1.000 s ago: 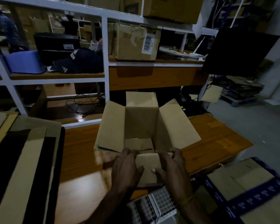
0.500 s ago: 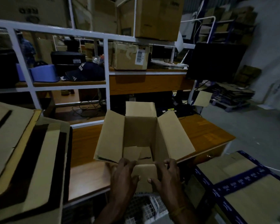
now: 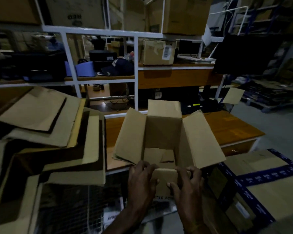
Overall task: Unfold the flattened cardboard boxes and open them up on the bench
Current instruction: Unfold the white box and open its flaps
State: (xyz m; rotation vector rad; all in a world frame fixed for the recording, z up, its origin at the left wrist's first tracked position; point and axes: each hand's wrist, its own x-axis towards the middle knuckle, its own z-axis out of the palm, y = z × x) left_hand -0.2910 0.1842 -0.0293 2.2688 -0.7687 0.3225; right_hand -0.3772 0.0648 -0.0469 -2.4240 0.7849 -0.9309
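An opened brown cardboard box (image 3: 162, 132) stands at the near edge of the wooden bench (image 3: 227, 129), its side and far flaps spread outward. Both hands grip its near flap, which folds down toward me. My left hand (image 3: 142, 179) curls over the flap's left edge, fingers on the box rim. My right hand (image 3: 186, 181) pinches the flap's right part with thumb and fingers. A pile of flattened cardboard boxes (image 3: 46, 137) lies at the left of the bench.
A white metal shelf frame (image 3: 136, 73) behind the bench holds boxes, a blue tub (image 3: 85, 69) and a dark cap. Cartons with blue printed tape (image 3: 269, 183) stand at the lower right. A wire basket (image 3: 78, 208) sits below the bench edge. Grey floor lies to the right.
The box and both hands have come toward the bench's near edge. The view has pulled back and tilted up, bringing more of the flattened pile into sight at the left.
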